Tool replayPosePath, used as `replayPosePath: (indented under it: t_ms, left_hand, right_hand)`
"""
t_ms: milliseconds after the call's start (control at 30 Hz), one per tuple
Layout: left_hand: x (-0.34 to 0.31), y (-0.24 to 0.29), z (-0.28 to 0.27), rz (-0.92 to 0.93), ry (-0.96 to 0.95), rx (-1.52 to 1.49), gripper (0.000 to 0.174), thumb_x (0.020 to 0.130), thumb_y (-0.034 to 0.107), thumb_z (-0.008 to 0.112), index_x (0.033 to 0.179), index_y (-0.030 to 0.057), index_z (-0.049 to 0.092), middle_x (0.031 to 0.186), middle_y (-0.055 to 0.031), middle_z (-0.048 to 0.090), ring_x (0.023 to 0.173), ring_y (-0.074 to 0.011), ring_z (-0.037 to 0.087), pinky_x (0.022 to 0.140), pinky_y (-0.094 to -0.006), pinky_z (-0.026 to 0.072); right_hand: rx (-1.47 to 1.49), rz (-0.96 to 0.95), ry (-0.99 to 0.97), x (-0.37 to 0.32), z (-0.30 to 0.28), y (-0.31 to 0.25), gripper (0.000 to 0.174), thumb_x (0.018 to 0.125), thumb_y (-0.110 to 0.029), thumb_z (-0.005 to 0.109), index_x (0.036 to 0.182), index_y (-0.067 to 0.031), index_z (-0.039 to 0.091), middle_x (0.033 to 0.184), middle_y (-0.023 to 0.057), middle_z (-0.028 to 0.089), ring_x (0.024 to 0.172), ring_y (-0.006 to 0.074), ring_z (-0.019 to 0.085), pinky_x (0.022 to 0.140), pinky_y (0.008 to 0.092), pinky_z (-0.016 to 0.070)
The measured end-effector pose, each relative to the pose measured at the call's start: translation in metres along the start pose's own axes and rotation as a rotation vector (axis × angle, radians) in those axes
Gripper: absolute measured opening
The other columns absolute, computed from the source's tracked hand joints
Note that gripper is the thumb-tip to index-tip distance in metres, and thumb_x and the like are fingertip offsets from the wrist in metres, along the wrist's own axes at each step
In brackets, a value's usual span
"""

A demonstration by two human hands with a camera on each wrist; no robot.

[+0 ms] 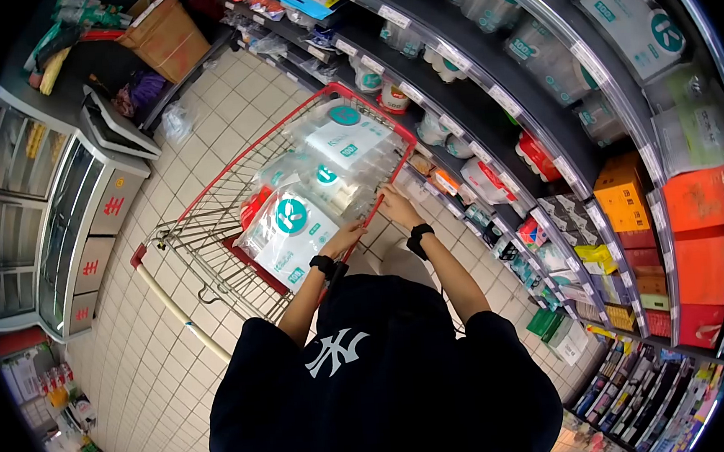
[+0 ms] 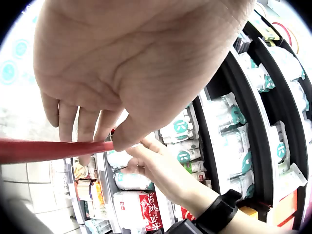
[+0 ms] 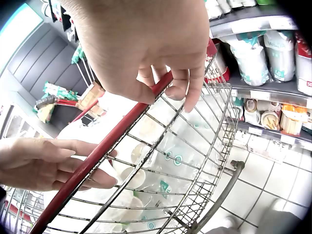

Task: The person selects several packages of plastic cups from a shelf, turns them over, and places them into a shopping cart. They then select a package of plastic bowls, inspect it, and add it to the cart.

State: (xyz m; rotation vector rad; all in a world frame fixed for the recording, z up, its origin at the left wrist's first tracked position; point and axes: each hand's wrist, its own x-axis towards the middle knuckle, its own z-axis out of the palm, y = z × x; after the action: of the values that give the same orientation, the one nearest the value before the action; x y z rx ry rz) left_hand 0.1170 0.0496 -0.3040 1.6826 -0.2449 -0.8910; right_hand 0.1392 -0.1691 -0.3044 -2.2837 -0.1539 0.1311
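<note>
A wire shopping cart with a red rim (image 1: pixel 396 171) stands in front of the person. My left hand (image 1: pixel 346 240) holds the near side of that rim, its fingers on the basket side and its thumb on the outer side. Farther along the same red rail (image 3: pixel 114 134), my right hand (image 3: pixel 146 48) curls its fingers over the top. Inside the basket lie clear plastic packs of what look like disposable cups, with white panels and teal round logos; one pack (image 1: pixel 293 218) is nearest the left hand, another (image 1: pixel 346 139) lies at the far end. Black bands circle both wrists.
Curved store shelves (image 1: pixel 486 79) with cups, boxes and packets line the right side, close to the cart. Glass-fronted cabinets (image 1: pixel 59 222) stand on the left across the tiled floor (image 1: pixel 156 278). A cardboard box (image 1: pixel 164 38) sits at the back left, near a plastic bag (image 1: pixel 177 121).
</note>
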Motion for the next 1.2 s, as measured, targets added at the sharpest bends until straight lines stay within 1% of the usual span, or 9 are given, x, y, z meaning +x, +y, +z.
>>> replayPosePath:
  t_ms: [100,233,300,400,700,833,933,1033,1200]
  left_hand:
    - [-0.002,-0.005,0.006,0.010,0.048,-0.046,0.048,0.087,0.028,0.056,0.124,-0.0025,0.051,0.101,-0.0126,0.063,0.082,-0.0210,0.057,0.075,-0.0346,0.0451]
    - [0.007,-0.015,0.002,0.010,-0.008,0.211,0.047,0.086,0.027,0.059,0.123,-0.0004,0.052,0.092,-0.0140,0.064,0.078,-0.0203,0.057,0.072,-0.0338,0.0456]
    - [0.008,-0.020,0.005,0.084,0.002,0.141,0.039,0.085,0.025,0.063,0.117,0.0033,0.056,0.076,-0.0043,0.061,0.069,-0.0140,0.051,0.065,-0.0307,0.0423]
    - [0.009,-0.028,0.010,0.013,-0.065,0.101,0.041,0.084,0.023,0.064,0.119,0.0036,0.056,0.079,-0.0047,0.060,0.072,-0.0133,0.052,0.067,-0.0301,0.0434]
    - [0.022,-0.049,0.026,0.072,-0.148,0.149,0.046,0.078,0.015,0.070,0.120,0.0042,0.056,0.093,-0.0116,0.065,0.085,-0.0169,0.060,0.074,-0.0305,0.0468]
    - [0.021,-0.038,0.036,0.026,-0.226,0.252,0.048,0.073,0.013,0.073,0.118,0.0056,0.058,0.091,-0.0128,0.065,0.081,-0.0175,0.061,0.071,-0.0312,0.0474]
    - [0.017,-0.034,0.050,0.005,-0.221,0.370,0.040,0.069,0.009,0.075,0.106,0.0065,0.060,0.079,-0.0123,0.065,0.071,-0.0184,0.061,0.064,-0.0335,0.0475]
    - [0.008,-0.025,0.064,0.134,-0.241,0.450,0.037,0.067,0.008,0.075,0.100,0.0066,0.061,0.077,-0.0104,0.065,0.072,-0.0202,0.062,0.065,-0.0340,0.0477]
    - [0.014,-0.025,0.078,-0.027,-0.414,0.444,0.035,0.061,0.007,0.075,0.094,0.0070,0.065,0.080,-0.0104,0.067,0.077,-0.0219,0.063,0.069,-0.0349,0.0480]
  right_hand:
    - [-0.053,0.055,-0.060,0.002,0.001,-0.004,0.015,0.080,-0.006,0.049,0.095,-0.0049,0.049,0.112,0.0134,0.047,0.089,0.0384,0.055,0.075,0.0449,0.0456]
    - [-0.088,0.124,-0.056,-0.004,-0.001,-0.015,0.014,0.079,-0.006,0.050,0.093,-0.0046,0.048,0.107,0.0130,0.047,0.085,0.0378,0.055,0.072,0.0451,0.0451]
    - [-0.073,0.107,-0.050,-0.010,-0.003,-0.015,0.015,0.080,-0.007,0.050,0.094,-0.0045,0.047,0.105,0.0132,0.047,0.083,0.0355,0.055,0.072,0.0425,0.0450]
    - [-0.042,0.091,-0.057,-0.020,-0.005,-0.010,0.015,0.080,-0.007,0.050,0.094,-0.0042,0.047,0.102,0.0137,0.046,0.081,0.0332,0.055,0.071,0.0398,0.0447]
    - [-0.025,0.024,-0.027,-0.049,-0.008,0.007,0.013,0.081,-0.005,0.048,0.094,-0.0046,0.048,0.100,0.0139,0.046,0.078,0.0337,0.054,0.069,0.0398,0.0442]
    - [0.062,0.033,-0.073,-0.070,-0.011,0.019,0.014,0.081,-0.004,0.048,0.095,-0.0053,0.049,0.098,0.0140,0.048,0.080,0.0342,0.054,0.070,0.0396,0.0442]
    - [0.070,-0.037,-0.040,-0.087,-0.017,0.024,0.012,0.082,-0.005,0.048,0.094,-0.0056,0.049,0.098,0.0134,0.048,0.082,0.0337,0.054,0.070,0.0392,0.0442]
    - [0.058,0.005,-0.097,-0.103,-0.025,0.025,0.011,0.083,-0.006,0.048,0.094,-0.0048,0.050,0.099,0.0130,0.048,0.086,0.0322,0.054,0.074,0.0377,0.0447]
    - [0.097,-0.018,-0.181,-0.127,-0.036,0.035,0.015,0.085,-0.008,0.048,0.098,-0.0036,0.053,0.101,0.0128,0.050,0.093,0.0308,0.054,0.082,0.0366,0.0441]
